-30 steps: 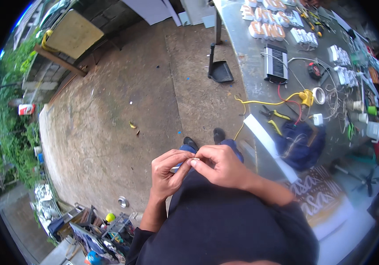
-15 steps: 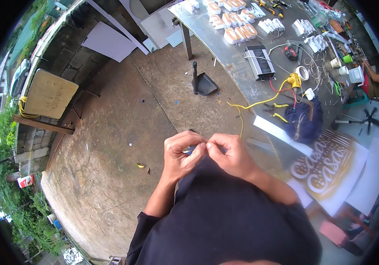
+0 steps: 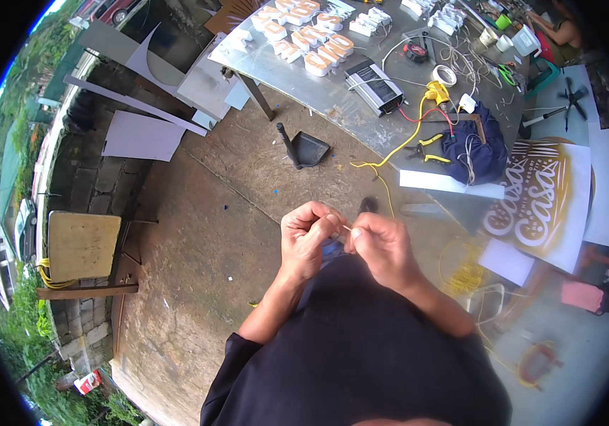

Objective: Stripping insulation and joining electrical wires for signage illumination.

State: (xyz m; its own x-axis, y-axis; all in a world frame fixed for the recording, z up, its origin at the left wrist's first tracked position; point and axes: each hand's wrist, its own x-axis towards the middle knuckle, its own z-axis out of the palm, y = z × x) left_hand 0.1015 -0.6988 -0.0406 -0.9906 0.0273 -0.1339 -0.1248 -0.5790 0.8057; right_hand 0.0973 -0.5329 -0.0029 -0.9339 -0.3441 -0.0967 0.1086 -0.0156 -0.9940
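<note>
My left hand (image 3: 307, 238) and my right hand (image 3: 381, 245) meet in front of my chest, fingertips pinched together. A thin pale wire (image 3: 345, 228) runs between the two pinches; its ends are hidden by the fingers. Both hands hover over the concrete floor (image 3: 212, 234), left of a metal worktable (image 3: 333, 99). A yellow cable (image 3: 389, 153) trails from the table down toward my feet.
The table holds several orange-and-white letter shapes (image 3: 304, 39), a black power unit (image 3: 375, 85), a tape roll (image 3: 445, 74), yellow-handled pliers (image 3: 425, 148) and a dark blue bag (image 3: 471, 153). A black dustpan (image 3: 304, 148) lies on the floor. A printed sign board (image 3: 539, 195) lies at right. A wooden chair (image 3: 80, 248) stands at left.
The view has swung, so the table now sits higher and more central. My hands stay pinched together on the wire, now a little further apart.
</note>
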